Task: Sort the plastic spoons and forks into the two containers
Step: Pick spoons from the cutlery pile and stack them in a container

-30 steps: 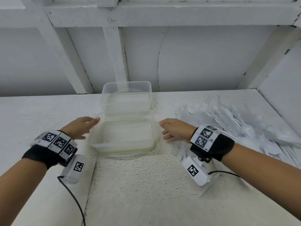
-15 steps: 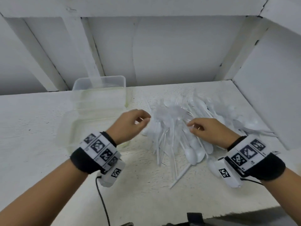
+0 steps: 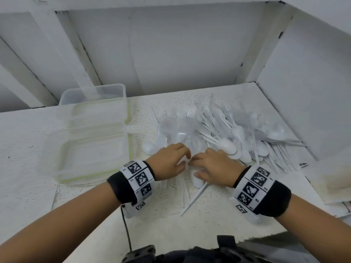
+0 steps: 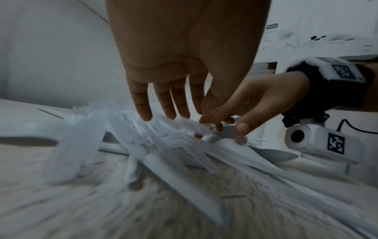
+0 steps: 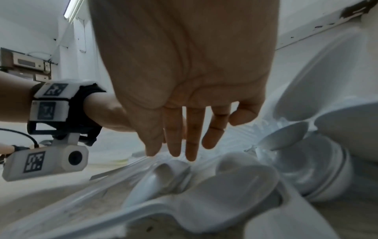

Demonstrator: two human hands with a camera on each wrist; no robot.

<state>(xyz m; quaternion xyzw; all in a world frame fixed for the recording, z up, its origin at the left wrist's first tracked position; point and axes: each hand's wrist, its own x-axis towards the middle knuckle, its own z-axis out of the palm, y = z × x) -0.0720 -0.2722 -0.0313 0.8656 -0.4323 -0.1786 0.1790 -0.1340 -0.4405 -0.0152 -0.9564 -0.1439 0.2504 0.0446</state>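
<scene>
While both containers (image 3: 91, 137) sit empty, loosely spread hands (image 3: 191, 164) touch piled cutlery (image 3: 224, 130), gripping nothing.

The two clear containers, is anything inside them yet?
Both clear containers look empty in the head view; no spoon or fork shows through the walls. The cutlery pile lies on the table to their right.

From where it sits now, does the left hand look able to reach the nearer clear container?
Probably yes: the left hand is over the cutlery pile, the nearer container lies open just to its left, and nothing stands between them.
</scene>
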